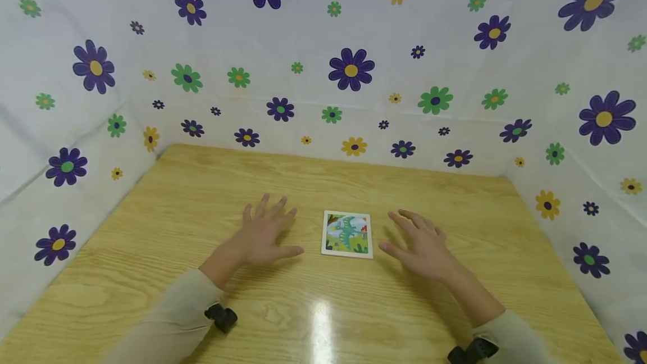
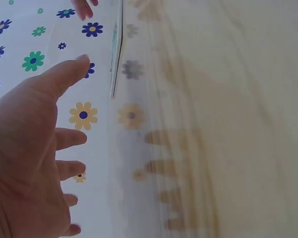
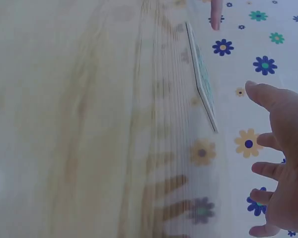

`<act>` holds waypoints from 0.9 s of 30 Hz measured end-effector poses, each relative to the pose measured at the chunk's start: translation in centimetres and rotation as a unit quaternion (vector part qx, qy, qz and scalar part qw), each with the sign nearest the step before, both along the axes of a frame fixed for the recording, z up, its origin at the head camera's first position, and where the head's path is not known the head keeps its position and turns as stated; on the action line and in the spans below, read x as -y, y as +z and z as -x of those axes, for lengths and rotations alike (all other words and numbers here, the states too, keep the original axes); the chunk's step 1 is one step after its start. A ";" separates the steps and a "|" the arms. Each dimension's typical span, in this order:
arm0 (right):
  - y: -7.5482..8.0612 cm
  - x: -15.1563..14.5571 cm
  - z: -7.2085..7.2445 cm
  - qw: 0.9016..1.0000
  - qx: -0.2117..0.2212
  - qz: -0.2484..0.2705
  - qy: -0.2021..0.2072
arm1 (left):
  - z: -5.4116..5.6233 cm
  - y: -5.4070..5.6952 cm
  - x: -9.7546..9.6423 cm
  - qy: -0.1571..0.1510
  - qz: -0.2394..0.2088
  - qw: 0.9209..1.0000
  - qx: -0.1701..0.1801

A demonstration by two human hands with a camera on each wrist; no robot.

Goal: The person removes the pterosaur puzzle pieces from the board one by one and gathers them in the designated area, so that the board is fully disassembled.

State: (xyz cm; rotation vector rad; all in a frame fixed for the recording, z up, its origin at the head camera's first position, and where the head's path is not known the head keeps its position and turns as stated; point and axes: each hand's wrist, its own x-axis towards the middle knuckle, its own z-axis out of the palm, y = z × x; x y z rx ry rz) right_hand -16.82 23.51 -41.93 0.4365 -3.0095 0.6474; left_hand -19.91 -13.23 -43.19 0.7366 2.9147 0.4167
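Observation:
A small picture puzzle board (image 1: 347,235) with a white rim and a green dinosaur picture lies flat on the wooden table (image 1: 283,308). To its left my left hand (image 1: 260,237) hovers with its fingers spread, touching nothing. My right hand (image 1: 423,246) is on the other side, its fingers spread and only slightly bent, apart from the board. In the left wrist view the board (image 2: 117,49) shows edge-on beyond the thumb. The right wrist view also has the board (image 3: 201,79) at a low angle, with the right hand (image 3: 283,158) beside it.
White cloth (image 1: 303,32) printed with purple, green and yellow flowers stands behind the table and along both sides. Dark wrist cameras are strapped over both beige sleeves (image 1: 172,313). A bright light reflection lies on the tabletop near the front.

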 end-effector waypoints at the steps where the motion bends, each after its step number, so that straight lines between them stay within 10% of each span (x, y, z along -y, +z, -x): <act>1: -0.1 0.3 0.2 1.000 -0.003 0.011 0.003 | 0.1 -0.1 -0.2 -0.005 -0.015 1.000 0.010; 9: -0.9 2.3 2.0 0.994 -0.019 0.100 0.037 | 1.2 -1.1 -2.4 -0.045 -0.076 0.994 0.063; 27: -1.7 7.2 5.8 0.979 0.097 0.169 0.057 | 2.8 -1.6 -6.1 -0.053 -0.156 0.979 0.117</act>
